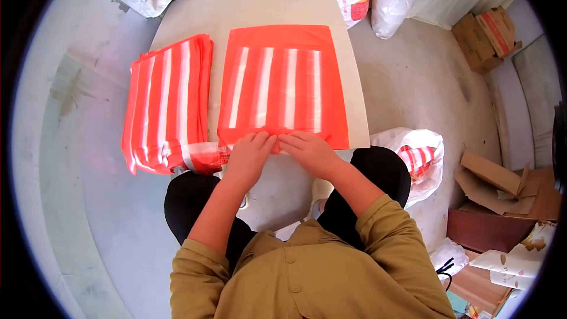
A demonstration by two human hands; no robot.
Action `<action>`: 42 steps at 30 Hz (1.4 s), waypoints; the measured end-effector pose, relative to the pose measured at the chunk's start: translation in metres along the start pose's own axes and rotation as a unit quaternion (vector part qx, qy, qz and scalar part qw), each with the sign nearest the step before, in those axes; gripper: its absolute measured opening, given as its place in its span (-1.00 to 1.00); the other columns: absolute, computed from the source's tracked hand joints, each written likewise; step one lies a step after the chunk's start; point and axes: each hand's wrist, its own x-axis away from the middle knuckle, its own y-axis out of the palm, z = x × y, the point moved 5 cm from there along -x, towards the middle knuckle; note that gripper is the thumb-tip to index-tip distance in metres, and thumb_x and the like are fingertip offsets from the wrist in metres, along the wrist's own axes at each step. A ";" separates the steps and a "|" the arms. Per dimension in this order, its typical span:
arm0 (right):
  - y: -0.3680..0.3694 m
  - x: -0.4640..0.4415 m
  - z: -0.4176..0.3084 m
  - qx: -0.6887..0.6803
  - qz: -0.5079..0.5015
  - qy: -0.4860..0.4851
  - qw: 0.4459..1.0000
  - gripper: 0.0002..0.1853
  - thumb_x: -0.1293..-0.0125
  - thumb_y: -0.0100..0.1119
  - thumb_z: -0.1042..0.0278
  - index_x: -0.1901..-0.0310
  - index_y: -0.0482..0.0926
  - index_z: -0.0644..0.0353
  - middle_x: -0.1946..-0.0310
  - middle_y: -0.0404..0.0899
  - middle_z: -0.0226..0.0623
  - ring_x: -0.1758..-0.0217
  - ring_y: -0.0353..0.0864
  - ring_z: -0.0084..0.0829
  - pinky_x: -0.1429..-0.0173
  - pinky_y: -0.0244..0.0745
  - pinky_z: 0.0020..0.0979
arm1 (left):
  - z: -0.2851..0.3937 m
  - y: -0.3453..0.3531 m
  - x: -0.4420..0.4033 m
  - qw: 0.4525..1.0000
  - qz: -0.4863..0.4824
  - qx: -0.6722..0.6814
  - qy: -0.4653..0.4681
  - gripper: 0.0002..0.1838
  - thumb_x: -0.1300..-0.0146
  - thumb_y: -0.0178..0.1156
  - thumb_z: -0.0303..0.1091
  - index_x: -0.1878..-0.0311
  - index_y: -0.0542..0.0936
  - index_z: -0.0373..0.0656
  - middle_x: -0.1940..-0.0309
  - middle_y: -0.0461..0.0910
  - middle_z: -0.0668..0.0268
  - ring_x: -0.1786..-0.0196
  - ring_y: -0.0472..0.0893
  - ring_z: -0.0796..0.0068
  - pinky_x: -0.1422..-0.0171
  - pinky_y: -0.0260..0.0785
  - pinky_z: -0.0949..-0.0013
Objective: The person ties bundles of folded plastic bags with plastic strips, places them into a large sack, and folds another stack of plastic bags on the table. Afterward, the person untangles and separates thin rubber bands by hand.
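L hand & R hand nearly touch at near edge of sheet, fingers bent & pinching its bunched film, as best I can tell w/ thumbs mostly hidden. Sheet lies flat on table, right at front edge. Stack overhangs L side; bare strip along R, more free room beyond sheet.
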 end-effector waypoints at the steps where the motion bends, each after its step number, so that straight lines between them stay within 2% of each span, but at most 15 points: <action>1: 0.000 0.000 0.000 -0.005 -0.001 0.000 1.000 -0.65 -0.20 0.14 0.50 -0.05 0.61 0.23 -0.17 0.59 -0.30 -0.18 0.57 -0.28 -0.20 0.56 -0.31 | -0.002 -0.002 -0.002 1.000 -0.009 0.003 0.009 -0.54 -0.14 0.20 -0.50 -0.17 0.56 -0.23 -0.12 0.55 0.18 -0.12 0.55 0.17 -0.15 0.47 0.17; 4: -0.001 -0.002 0.004 -0.021 -0.016 0.008 1.000 -0.66 -0.17 0.15 0.52 -0.02 0.63 0.22 -0.14 0.60 -0.27 -0.15 0.58 -0.26 -0.19 0.56 -0.29 | -0.007 -0.006 -0.005 0.998 0.029 0.017 0.055 -0.56 -0.13 0.15 -0.51 -0.13 0.55 -0.23 0.00 0.54 0.21 -0.02 0.56 0.20 -0.04 0.48 0.19; 9: -0.007 -0.013 0.011 -0.025 -0.042 0.007 0.999 -0.70 -0.19 0.14 0.49 0.02 0.62 0.18 -0.05 0.63 -0.26 -0.07 0.61 -0.22 -0.12 0.57 -0.26 | -0.015 -0.005 -0.010 0.998 0.006 -0.010 0.056 -0.59 -0.15 0.14 -0.50 -0.12 0.57 -0.24 0.00 0.56 0.20 -0.04 0.56 0.20 -0.06 0.48 0.18; 12: -0.012 -0.017 0.012 -0.088 -0.110 0.096 0.985 -0.62 -0.20 0.13 0.51 -0.09 0.59 0.22 -0.11 0.62 -0.26 -0.15 0.58 -0.22 -0.19 0.55 -0.30 | -0.019 -0.002 -0.012 0.998 -0.010 -0.005 0.056 -0.61 -0.13 0.16 -0.50 -0.07 0.62 -0.23 -0.03 0.59 0.23 -0.04 0.58 0.22 -0.09 0.50 0.19; 15: -0.010 -0.018 0.013 -0.052 -0.007 0.013 0.999 -0.72 -0.24 0.12 0.50 0.01 0.58 0.11 0.21 0.61 -0.17 0.10 0.59 -0.15 0.03 0.54 -0.19 | -0.023 -0.005 -0.020 0.998 -0.020 0.031 0.054 -0.64 -0.11 0.20 -0.52 -0.02 0.66 -0.20 0.00 0.63 0.24 -0.01 0.60 0.22 -0.08 0.51 0.19; 18: -0.013 -0.022 0.025 -0.080 -0.157 0.075 0.982 -0.61 -0.19 0.12 0.55 -0.09 0.59 0.20 0.01 0.65 -0.20 -0.07 0.59 -0.14 -0.12 0.54 -0.23 | -0.029 -0.016 -0.027 0.994 -0.033 0.096 0.041 -0.65 -0.08 0.24 -0.52 0.01 0.68 -0.17 0.07 0.65 0.22 0.04 0.62 0.19 -0.06 0.52 0.18; 21: -0.027 -0.026 0.039 -0.117 -0.272 0.154 0.943 -0.58 -0.20 0.14 0.54 -0.13 0.60 0.13 0.06 0.66 -0.14 -0.02 0.60 -0.10 -0.08 0.52 -0.18 | -0.034 -0.028 -0.031 0.984 -0.041 0.172 0.022 -0.65 -0.08 0.28 -0.50 0.00 0.68 -0.15 0.16 0.67 0.19 0.10 0.63 0.15 -0.04 0.52 0.18; 22: -0.027 -0.023 0.047 -0.134 -0.265 0.149 0.943 -0.59 -0.21 0.15 0.52 -0.13 0.61 0.12 0.07 0.66 -0.12 0.00 0.60 -0.08 -0.06 0.52 -0.17 | -0.037 -0.031 -0.032 0.979 -0.042 0.197 0.015 -0.65 -0.09 0.29 -0.49 -0.01 0.67 -0.15 0.19 0.67 0.18 0.12 0.64 0.13 -0.03 0.53 0.19; 24: -0.024 -0.016 0.062 -0.167 -0.252 0.139 0.943 -0.61 -0.24 0.17 0.49 -0.13 0.62 0.09 0.09 0.66 -0.07 0.05 0.61 -0.03 -0.04 0.52 -0.16 | -0.048 -0.029 -0.026 0.957 -0.068 0.274 -0.072 -0.63 -0.11 0.33 -0.45 -0.04 0.66 -0.14 0.14 0.67 0.16 0.07 0.65 0.15 -0.04 0.52 0.22; 27: -0.055 -0.029 0.061 -0.257 -0.307 0.236 0.885 -0.65 -0.30 0.11 0.48 -0.12 0.63 0.13 0.18 0.68 -0.10 0.15 0.64 -0.11 0.01 0.52 -0.22 | -0.063 -0.017 -0.024 0.921 -0.095 0.347 -0.146 -0.58 -0.12 0.37 -0.39 -0.10 0.63 -0.12 0.10 0.68 0.12 0.03 0.66 0.21 -0.06 0.52 0.26; 30: -0.032 -0.011 0.089 -0.356 -0.296 0.345 0.817 -0.65 -0.37 0.02 0.44 -0.15 0.62 0.16 0.22 0.67 -0.18 0.20 0.65 -0.28 0.03 0.52 -0.29 | -0.069 -0.019 -0.030 0.896 -0.122 0.362 -0.226 -0.55 -0.13 0.38 -0.36 -0.13 0.59 -0.13 0.11 0.67 0.10 0.08 0.66 0.28 0.00 0.52 0.29; 33: -0.019 -0.010 0.109 -0.372 -0.289 0.345 0.812 -0.63 -0.40 0.07 0.48 -0.20 0.60 0.09 0.16 0.69 -0.33 0.09 0.62 -0.45 0.07 0.53 -0.36 | -0.077 -0.016 -0.035 0.881 -0.117 0.353 -0.293 -0.54 -0.14 0.36 -0.36 -0.13 0.56 -0.18 0.18 0.65 0.11 0.17 0.65 0.31 0.07 0.50 0.29; 36: -0.041 -0.034 0.102 -0.378 -0.320 0.399 0.772 -0.61 -0.36 0.13 0.39 -0.21 0.57 0.13 0.11 0.68 -0.37 0.00 0.59 -0.52 0.08 0.56 -0.38 | -0.087 0.001 -0.037 0.865 -0.120 0.364 -0.323 -0.61 -0.17 0.34 -0.37 -0.06 0.55 -0.25 0.26 0.63 0.13 0.24 0.64 0.33 0.12 0.47 0.28; 39: -0.048 -0.034 0.108 -0.360 -0.243 0.472 0.767 -0.55 -0.31 0.20 0.33 -0.24 0.52 0.15 0.13 0.66 -0.34 0.08 0.58 -0.53 0.14 0.55 -0.39 | -0.090 0.006 -0.040 0.869 -0.147 0.335 -0.334 -0.68 -0.19 0.31 -0.36 0.03 0.55 -0.28 0.33 0.61 0.14 0.27 0.64 0.32 0.16 0.45 0.29; 42: -0.049 -0.024 0.120 -0.344 -0.224 0.411 0.814 -0.50 -0.28 0.25 0.34 -0.25 0.45 0.19 0.29 0.57 -0.39 0.24 0.50 -0.57 0.24 0.48 -0.40 | -0.086 -0.002 -0.045 0.880 -0.148 0.299 -0.338 -0.73 -0.21 0.30 -0.34 0.10 0.53 -0.28 0.38 0.59 0.15 0.29 0.63 0.31 0.18 0.44 0.29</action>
